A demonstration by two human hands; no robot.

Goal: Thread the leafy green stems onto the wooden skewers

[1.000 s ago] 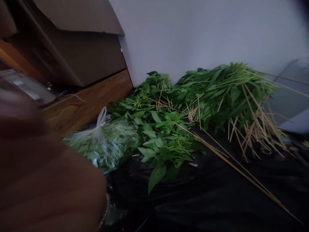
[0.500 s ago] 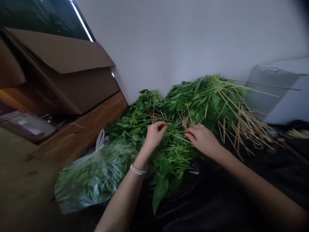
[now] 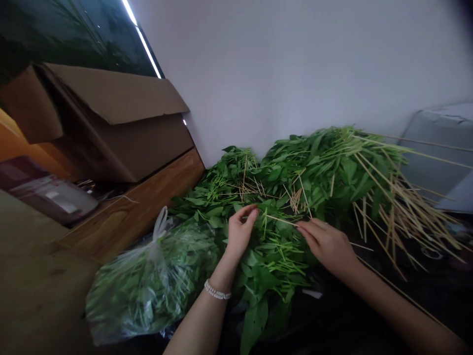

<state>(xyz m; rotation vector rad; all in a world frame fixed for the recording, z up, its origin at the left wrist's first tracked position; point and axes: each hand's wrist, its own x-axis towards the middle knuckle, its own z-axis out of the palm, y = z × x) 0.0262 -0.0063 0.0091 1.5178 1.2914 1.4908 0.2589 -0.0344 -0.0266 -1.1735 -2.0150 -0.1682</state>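
My left hand [image 3: 242, 229], a beaded bracelet on its wrist, is closed with thumb and forefinger together above the leafy greens. I cannot make out what is in that pinch; a green stalk shows just beside the fingertips. My right hand [image 3: 327, 242] pinches a thin pale stem [image 3: 281, 220], which reaches left toward the left fingertips. Beneath both hands lies a bunch of cut leafy greens [image 3: 284, 254] with its bright stalk ends showing. Another long thin stem [image 3: 402, 292] runs beside my right forearm; whether it joins the held one I cannot tell.
A tied clear plastic bag [image 3: 151, 286] of greens stands at left. Behind are a heap of greens [image 3: 321, 153] and many pale stems [image 3: 399, 212]. An open cardboard box [image 3: 136, 143] sits on a wooden board [image 3: 162, 182]; a white box [image 3: 439, 153] stands at right.
The view has shifted, so most things sit lower in it. My hands are slightly farther apart, and the pale stem between them shows more clearly.
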